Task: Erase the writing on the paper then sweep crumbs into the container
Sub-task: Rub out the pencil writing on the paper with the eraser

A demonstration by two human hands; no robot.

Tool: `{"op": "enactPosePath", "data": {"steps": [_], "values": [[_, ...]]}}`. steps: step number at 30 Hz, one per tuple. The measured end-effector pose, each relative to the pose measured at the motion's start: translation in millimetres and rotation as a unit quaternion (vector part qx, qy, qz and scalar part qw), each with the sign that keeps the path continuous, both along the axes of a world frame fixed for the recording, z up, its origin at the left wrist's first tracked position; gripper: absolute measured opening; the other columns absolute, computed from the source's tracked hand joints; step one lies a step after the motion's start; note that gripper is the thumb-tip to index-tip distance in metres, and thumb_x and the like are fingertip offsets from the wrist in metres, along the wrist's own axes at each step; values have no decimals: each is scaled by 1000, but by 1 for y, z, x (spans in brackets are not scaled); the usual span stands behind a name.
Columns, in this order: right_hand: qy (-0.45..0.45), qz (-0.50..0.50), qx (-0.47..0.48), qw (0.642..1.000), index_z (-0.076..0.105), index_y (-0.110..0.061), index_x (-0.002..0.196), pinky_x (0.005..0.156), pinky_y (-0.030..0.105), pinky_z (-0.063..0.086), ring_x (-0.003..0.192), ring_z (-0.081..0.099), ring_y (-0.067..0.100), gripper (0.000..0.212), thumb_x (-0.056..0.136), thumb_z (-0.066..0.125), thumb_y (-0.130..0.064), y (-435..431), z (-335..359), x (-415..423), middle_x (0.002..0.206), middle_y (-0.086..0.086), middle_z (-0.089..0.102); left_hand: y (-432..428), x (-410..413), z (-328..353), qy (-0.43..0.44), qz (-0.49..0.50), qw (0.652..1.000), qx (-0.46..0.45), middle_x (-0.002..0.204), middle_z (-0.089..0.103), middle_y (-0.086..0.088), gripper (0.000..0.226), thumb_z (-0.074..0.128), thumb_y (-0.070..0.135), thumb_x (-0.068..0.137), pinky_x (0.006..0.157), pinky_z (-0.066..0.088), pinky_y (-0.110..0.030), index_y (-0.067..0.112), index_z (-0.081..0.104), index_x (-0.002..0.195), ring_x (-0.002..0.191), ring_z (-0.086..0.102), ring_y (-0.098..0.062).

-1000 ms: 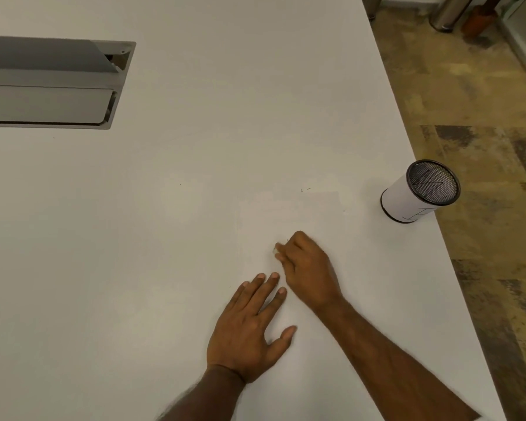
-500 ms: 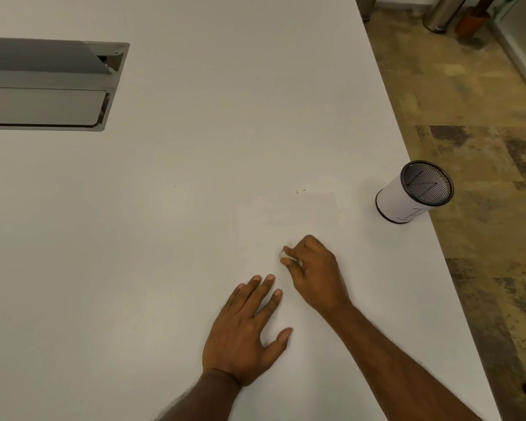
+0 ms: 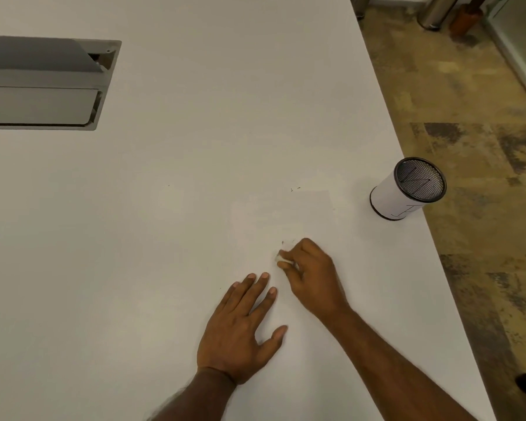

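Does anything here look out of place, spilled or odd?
Little. A few dark crumbs lie on the table beyond the far edge of the paper, off the sheet, and the container stands close to the table's right edge. Nothing looks damaged; the right hand simply pinches the eraser.

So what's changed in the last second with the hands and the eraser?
The right hand, pinching the eraser, slid slightly right and nearer the person across the paper. Dark crumbs now show just beyond it. The left hand stayed flat where it was, and the container stayed put.
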State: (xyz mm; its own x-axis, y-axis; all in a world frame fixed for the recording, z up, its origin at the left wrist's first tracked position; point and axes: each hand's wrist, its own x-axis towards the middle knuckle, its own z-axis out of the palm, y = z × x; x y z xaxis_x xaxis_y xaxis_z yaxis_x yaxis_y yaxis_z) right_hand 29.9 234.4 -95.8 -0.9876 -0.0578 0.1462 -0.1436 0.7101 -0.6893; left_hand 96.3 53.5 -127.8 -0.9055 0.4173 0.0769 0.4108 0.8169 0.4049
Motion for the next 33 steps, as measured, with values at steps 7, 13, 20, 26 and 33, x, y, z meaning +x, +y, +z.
{"op": "enactPosePath", "data": {"steps": [7,13,20,26,33], "values": [[24,-72,37,996,71,-3,95,69,37,55,76,60,17,12,85,69,-9,16,-4,-56,84,5,58,1,0,2,-6,4,1000,4,157,41,4,63,39,65,97,114,28,-36,24,57,142,146,33,-15],[-2,-42,-25,999,71,-7,96,71,28,53,77,60,12,12,85,70,-13,8,0,-18,86,1,62,0,0,0,-2,-2,1000,18,158,39,4,62,45,63,96,115,29,-38,22,57,141,147,32,-15],[22,-78,38,996,70,-6,93,69,34,52,75,57,16,10,86,68,-11,26,-1,-33,83,5,59,0,0,-1,-4,-2,1000,18,158,39,4,62,47,62,95,115,29,-38,22,57,141,147,33,-15],[9,-109,7,994,70,-9,93,71,26,51,75,55,7,10,85,70,-12,28,5,-41,86,1,62,0,1,0,-5,1,1000,16,157,39,4,63,42,64,97,113,30,-38,23,57,141,147,34,-15],[5,-21,30,999,70,-8,106,73,30,55,80,60,14,19,88,65,-11,15,-3,-3,88,2,60,0,0,0,-6,-1,1000,13,158,39,4,62,47,63,95,114,30,-38,23,57,142,147,33,-15]]}}
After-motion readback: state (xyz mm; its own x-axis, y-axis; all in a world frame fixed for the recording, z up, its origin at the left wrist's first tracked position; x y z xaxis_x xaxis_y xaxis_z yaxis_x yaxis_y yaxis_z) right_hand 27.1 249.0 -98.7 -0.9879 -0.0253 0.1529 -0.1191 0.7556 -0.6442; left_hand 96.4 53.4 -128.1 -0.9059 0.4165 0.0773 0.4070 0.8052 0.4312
